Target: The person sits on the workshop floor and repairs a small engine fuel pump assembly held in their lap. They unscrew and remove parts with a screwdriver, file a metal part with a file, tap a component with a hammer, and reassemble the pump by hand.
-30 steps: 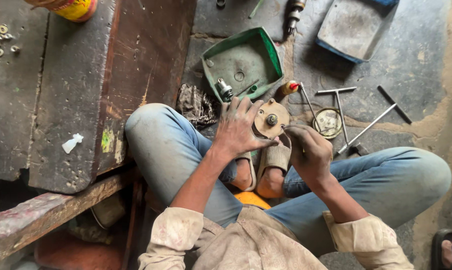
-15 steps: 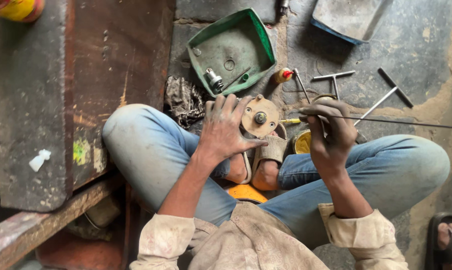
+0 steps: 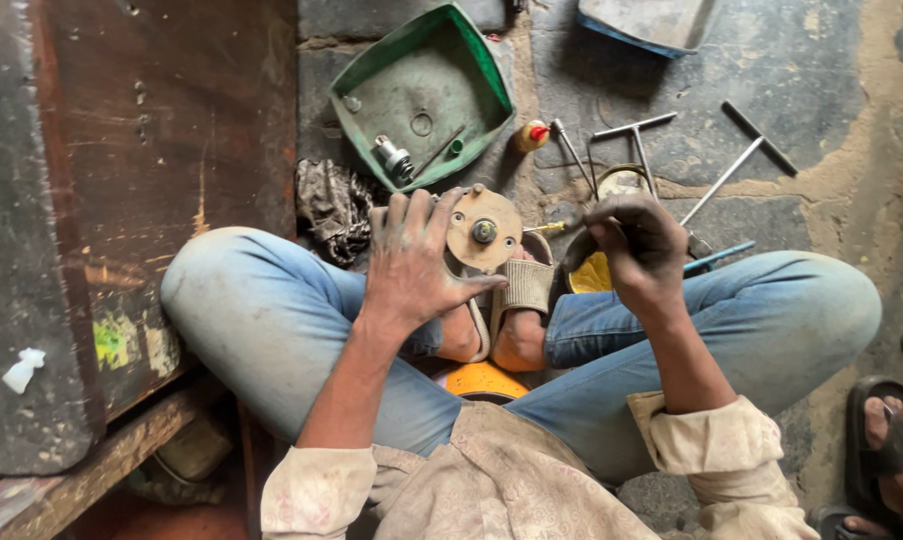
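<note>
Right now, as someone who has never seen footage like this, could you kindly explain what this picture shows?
This is one view from a camera worn on a person's head, looking down at their own lap. They sit cross-legged on a stone floor. The left hand steadies a round metal disc at their feet. The right hand is closed on a thin tool whose tip points at the disc. Beyond lie a green tray with small parts, a rag, a little bottle and T-handled wrenches. Another person's sandalled foot shows at the right.

Round tan metal disc [image 3: 484, 228] propped upright on sandalled feet.
</note>
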A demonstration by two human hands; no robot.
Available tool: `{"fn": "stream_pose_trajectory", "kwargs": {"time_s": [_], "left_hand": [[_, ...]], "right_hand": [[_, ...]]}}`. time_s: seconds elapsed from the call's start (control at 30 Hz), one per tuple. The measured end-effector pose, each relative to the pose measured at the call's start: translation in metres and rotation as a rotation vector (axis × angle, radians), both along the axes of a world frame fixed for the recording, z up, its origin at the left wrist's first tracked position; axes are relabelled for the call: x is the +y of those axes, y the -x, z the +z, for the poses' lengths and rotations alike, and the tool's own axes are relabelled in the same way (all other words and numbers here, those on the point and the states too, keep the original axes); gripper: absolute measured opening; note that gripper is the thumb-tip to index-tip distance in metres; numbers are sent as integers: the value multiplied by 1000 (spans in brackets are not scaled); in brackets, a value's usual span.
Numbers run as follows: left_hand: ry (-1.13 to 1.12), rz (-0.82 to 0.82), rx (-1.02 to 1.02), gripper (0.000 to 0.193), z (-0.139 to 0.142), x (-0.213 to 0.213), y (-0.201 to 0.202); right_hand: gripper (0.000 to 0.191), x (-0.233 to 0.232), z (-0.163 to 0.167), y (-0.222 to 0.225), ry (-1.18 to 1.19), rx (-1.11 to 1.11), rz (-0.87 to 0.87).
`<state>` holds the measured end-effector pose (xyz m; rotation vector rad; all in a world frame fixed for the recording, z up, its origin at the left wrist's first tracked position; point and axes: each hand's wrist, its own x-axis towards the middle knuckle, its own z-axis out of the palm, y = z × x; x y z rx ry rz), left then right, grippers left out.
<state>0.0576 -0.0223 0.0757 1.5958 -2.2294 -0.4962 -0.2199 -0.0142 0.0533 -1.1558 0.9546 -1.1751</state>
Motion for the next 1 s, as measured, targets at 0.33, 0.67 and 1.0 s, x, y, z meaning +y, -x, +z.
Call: {"fn": "stream_pose_trajectory", "kwargs": {"time_s": [0.33,0.67,1.0], "left_hand": [[91,-38,-29,110,1,-2,-1],[73,-28,-15,101,-7,-2,0],[32,-4,31,104,-10,1,3]], "right_hand": [[19,-30,15,14,280,967,94],[6,-24,1,10,353,1130,110],[7,-22,-8,10,380,1138,117]]}}
